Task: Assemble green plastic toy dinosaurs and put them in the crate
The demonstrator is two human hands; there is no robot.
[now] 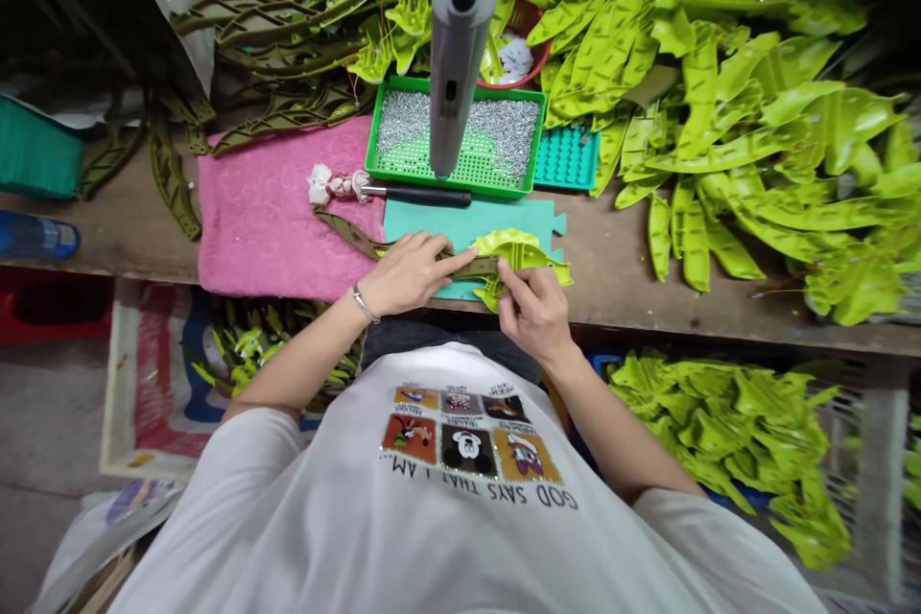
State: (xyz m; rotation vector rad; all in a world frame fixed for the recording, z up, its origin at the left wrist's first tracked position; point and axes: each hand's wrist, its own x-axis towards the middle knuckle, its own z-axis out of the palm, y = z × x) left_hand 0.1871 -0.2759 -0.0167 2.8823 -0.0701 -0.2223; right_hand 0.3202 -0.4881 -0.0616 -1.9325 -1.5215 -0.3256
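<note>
in the head view, wood is showing along the bench's (597,293) front edge, right of the teal foam mat (496,217). on the mat, the left hand (410,274) is spreading over one olive plastic strip (351,234); the right hand (533,305) is touching its end, beside one lime-green plastic piece (529,255). whether either is clamping, i cannot tell. one electric screwdriver (460,48) is hanging above.
</note>
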